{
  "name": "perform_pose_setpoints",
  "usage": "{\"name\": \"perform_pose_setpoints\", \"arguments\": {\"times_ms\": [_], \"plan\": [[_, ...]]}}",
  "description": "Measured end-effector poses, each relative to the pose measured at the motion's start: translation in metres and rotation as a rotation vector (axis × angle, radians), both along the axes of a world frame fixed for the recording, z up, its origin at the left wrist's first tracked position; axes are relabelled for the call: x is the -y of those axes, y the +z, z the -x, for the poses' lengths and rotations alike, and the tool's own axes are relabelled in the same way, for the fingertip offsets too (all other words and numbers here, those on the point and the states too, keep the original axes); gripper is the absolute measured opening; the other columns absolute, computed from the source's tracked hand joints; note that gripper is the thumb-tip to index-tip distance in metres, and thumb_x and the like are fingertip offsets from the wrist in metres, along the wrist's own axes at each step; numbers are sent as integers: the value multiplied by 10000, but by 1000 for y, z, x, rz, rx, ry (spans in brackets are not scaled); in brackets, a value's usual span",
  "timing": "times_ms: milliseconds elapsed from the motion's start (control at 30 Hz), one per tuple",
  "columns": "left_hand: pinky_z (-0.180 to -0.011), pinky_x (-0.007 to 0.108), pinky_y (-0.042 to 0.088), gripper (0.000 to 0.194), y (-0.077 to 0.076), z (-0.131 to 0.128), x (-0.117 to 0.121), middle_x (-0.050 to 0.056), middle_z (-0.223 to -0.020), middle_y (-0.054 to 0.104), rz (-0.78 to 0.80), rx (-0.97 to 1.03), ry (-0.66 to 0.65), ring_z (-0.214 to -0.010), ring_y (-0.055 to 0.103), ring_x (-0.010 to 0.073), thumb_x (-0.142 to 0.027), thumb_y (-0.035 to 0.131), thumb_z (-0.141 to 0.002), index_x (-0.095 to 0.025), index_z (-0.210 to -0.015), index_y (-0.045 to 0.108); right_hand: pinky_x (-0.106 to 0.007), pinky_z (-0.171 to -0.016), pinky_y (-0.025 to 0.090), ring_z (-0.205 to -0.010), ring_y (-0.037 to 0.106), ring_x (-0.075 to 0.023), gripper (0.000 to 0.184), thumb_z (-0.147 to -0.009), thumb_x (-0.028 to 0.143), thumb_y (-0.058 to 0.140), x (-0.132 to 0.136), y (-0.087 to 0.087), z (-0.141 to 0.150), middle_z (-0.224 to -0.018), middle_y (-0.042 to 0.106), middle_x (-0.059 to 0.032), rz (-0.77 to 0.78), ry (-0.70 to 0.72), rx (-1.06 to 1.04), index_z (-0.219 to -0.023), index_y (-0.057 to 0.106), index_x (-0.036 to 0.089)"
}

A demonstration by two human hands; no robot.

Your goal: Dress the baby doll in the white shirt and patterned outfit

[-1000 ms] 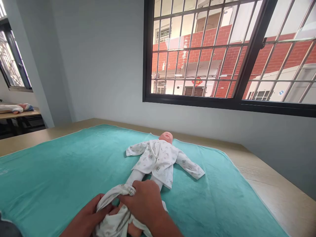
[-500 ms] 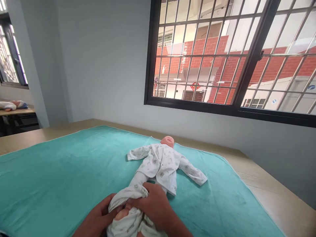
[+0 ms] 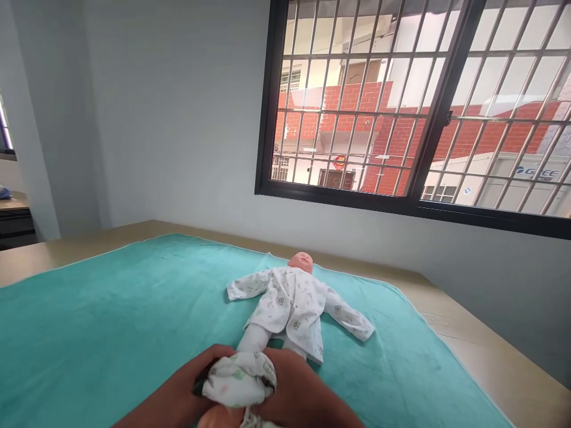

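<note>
A baby doll (image 3: 302,261) lies on its back on a teal blanket (image 3: 147,309), head toward the wall. It wears a white printed jacket (image 3: 294,303), with both sleeves spread out sideways. White baby trousers (image 3: 238,380) are bunched into a thick ring below the doll's legs, at the bottom of the view. My left hand (image 3: 191,383) is closed around the left side of the ring. On the other side, my right hand (image 3: 292,383) grips the same cloth, its fingertips partly hidden. A skin-coloured foot (image 3: 218,417) of the doll shows under the bunched cloth.
The blanket covers most of a wooden table (image 3: 450,309), whose bare edge runs along the grey wall (image 3: 178,119). A barred window (image 3: 357,107) is set above. Part of another table (image 3: 15,203) shows at the far left.
The trousers are gathered into a tighter ring between my hands, and my left hand has closed further round its side. The view has turned slightly to the right.
</note>
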State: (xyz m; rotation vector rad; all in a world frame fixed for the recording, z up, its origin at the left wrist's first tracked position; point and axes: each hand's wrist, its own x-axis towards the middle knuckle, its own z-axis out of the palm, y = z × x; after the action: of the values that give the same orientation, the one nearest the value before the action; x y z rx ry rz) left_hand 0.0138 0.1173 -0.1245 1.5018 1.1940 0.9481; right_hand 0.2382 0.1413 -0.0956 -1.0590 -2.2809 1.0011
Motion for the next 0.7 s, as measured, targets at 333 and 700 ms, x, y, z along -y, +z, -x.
{"name": "perform_pose_setpoints", "arguments": {"times_ms": [333,700], "plan": [[-924,342,458,321,22,5,-57,80,-1078,645,-142,62,47,-1083,570,263,-438,552,-825,-180,-996,636,-221,-586,374,-646,477,-122,244,-813,410,572,-20,-2,-14,-695,550,30,109,-136,-320,-853,605,171],[-896,386,401,194,10,-74,-115,76,-1028,575,-732,-513,12,-994,507,251,-235,631,-740,-203,-932,621,-366,-879,439,-1057,523,-248,261,-841,333,576,-45,-27,-33,-1121,559,-71,-572,-715,-5,-1084,557,240]]}}
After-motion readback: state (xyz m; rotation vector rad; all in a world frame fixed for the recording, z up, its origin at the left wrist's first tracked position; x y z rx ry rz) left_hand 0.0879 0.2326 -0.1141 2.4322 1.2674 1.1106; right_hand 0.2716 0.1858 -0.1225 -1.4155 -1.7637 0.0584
